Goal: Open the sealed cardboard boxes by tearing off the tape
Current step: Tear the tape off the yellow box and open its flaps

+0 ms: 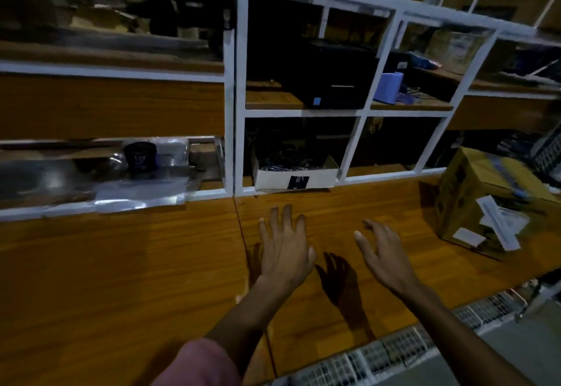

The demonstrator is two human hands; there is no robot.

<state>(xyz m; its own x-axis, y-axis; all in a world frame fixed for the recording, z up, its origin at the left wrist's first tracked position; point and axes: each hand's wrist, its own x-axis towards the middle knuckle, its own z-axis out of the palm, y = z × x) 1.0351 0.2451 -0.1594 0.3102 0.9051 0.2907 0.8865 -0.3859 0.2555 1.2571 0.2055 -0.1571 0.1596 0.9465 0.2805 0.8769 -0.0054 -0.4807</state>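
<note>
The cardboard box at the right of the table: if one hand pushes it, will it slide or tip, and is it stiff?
The box looks stiff: its edges are straight and its flaps are shut. It sits flat on the smooth wooden table, so a low push would probably slide it; a high push might tip it, since it is rather tall. Its weight cannot be told. Both hands are empty.

Two bare forearms, left hand (287, 246) and right hand (384, 252) ungloved, no rings or watch visible. Pink sleeve (197, 364) on left upper arm.
</note>
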